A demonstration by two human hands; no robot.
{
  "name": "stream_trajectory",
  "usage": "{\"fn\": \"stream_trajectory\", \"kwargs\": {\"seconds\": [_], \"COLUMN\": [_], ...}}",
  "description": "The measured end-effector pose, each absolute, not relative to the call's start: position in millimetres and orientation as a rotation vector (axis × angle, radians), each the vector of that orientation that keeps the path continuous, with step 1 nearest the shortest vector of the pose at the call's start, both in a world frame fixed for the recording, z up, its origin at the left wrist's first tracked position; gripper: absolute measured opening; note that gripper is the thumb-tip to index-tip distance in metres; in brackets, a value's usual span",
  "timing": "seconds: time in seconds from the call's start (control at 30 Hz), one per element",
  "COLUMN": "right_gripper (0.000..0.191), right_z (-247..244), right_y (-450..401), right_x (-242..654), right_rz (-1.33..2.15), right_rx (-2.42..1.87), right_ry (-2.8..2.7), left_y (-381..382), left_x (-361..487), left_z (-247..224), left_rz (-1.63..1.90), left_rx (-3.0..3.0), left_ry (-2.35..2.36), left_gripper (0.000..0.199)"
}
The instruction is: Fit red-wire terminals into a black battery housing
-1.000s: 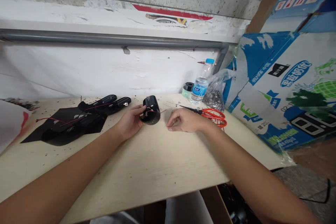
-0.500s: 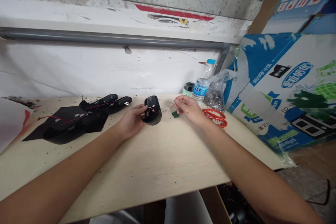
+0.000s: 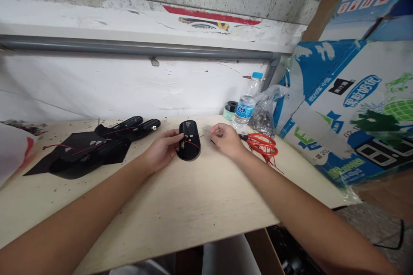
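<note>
My left hand (image 3: 166, 150) grips a black rounded casing (image 3: 189, 148) by its left edge, thumb on top. A short red wire and small metal parts show on the casing's face. To its right, my right hand (image 3: 226, 139) is closed, thumb and fingertips together near the table surface; what they hold is too small to make out. Beside that hand lie scissors with red-orange handles (image 3: 263, 144), with several red wires around them.
More black casings (image 3: 77, 157) with red wires lie on a dark sheet at the left. A water bottle (image 3: 245, 107), a spool (image 3: 230, 109) and a plastic bag of small parts (image 3: 263, 120) stand at the back right, near a large printed carton (image 3: 348, 107).
The casing in my left hand has turned to show more of its face. My right hand has moved slightly left and down, now covering the green piece's former place; more of the scissors shows.
</note>
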State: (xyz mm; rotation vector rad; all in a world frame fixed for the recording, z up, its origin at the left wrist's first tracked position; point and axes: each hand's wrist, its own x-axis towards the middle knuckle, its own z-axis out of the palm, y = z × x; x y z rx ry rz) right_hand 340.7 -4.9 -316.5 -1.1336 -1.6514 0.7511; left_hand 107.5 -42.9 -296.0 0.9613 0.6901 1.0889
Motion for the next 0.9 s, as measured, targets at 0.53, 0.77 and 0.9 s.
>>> {"fn": "stream_trajectory", "kwargs": {"seconds": [0.53,0.77,0.9], "right_gripper": [0.030,0.026,0.028], "right_z": [-294,-290,-292], "right_y": [-30,-39,-39], "right_x": [332,325,323], "right_rz": [0.607,0.622,0.643], "right_rx": [-1.018,-0.865,-0.881], "right_ry": [-1.817,-1.867,-1.861], "left_y": [-49,-52,-54], "left_x": [112,116,115], "left_z": [-294,-295,-296], "left_rz": [1.024,1.025,1.023], "left_rx": [1.114,1.196,1.227], "left_ry": [0.750,0.790,0.815], "left_gripper": [0.024,0.024,0.024]}}
